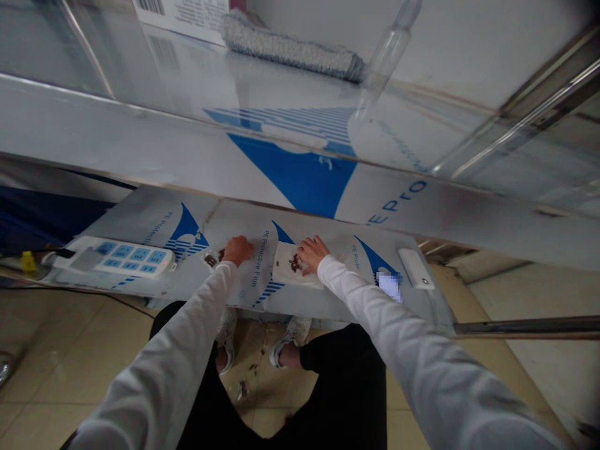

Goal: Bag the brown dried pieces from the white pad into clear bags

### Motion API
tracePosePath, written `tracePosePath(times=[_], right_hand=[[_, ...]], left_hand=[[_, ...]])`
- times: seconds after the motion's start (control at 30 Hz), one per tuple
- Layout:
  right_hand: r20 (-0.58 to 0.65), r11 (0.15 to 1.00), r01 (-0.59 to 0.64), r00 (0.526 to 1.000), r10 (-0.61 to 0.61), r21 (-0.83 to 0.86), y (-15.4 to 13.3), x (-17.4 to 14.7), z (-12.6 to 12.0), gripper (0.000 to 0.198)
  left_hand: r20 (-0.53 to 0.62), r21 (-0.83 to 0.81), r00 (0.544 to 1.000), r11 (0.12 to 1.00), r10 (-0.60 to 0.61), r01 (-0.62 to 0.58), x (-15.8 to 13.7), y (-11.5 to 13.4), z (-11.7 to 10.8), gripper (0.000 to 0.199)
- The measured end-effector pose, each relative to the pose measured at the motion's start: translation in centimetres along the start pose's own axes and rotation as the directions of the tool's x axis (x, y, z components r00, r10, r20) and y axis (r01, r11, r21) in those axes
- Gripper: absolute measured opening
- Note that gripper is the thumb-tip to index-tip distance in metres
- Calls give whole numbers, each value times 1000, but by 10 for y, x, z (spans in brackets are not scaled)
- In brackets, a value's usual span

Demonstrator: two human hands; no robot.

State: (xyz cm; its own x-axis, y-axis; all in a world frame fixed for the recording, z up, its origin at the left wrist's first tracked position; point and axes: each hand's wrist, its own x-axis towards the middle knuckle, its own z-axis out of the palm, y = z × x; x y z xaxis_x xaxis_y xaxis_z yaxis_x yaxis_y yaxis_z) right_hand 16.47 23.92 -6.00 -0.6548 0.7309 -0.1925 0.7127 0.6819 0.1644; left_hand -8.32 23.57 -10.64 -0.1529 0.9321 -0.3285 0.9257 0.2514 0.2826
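Note:
My left hand (pixel 238 250) rests on the lower shelf with its fingers curled in. Whatever it may hold is hidden. Beside its wrist lie a few dark bits and a small shiny clear piece (pixel 210 259). My right hand (pixel 313 255) is over a white sheet (pixel 307 279), fingers somewhat apart and fingertips down. Next to its thumb and fingers is a little heap of small dark brown pieces (pixel 295 263); the hand covers part of it.
A white power strip (pixel 135 259) lies at left, a white rectangular device (pixel 415 269) at right. Above, an upper shelf edge (pixel 187 153) juts out, bearing a grey fuzzy roller (pixel 290 53), a clear bottle (pixel 387 53) and a printed box (pixel 187 15). A metal bar (pixel 525 327) extends right.

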Motion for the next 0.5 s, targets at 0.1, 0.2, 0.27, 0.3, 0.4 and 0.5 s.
tracePosePath(times=[0.1, 0.2, 0.27, 0.3, 0.4, 0.5], right_hand=[[-137, 981, -164, 975, 177, 103, 22, -31, 4, 62], [-240, 870, -416, 846, 477, 263, 51, -72, 21, 61], [-248, 746, -552, 716, 653, 372, 66, -96, 40, 67], [-235, 684, -595, 657, 717, 422, 71, -104, 51, 70], [-177, 538, -634, 542, 822, 555, 75, -117, 74, 75], [-193, 436, -595, 428, 883, 675, 60, -122, 76, 86]], left_hand=[[-14, -25, 995, 995, -98, 98, -7, -2, -14, 35], [-97, -49, 986, 990, -135, 131, -30, -3, -32, 32], [-164, -56, 977, 991, -133, 125, -54, 0, -42, 32], [-192, -62, 974, 992, -123, 113, -68, 3, -45, 33], [-289, -175, 953, 984, -90, 40, -111, 18, -45, 31], [-324, -435, 942, 898, -91, -63, -146, 40, -26, 30]])
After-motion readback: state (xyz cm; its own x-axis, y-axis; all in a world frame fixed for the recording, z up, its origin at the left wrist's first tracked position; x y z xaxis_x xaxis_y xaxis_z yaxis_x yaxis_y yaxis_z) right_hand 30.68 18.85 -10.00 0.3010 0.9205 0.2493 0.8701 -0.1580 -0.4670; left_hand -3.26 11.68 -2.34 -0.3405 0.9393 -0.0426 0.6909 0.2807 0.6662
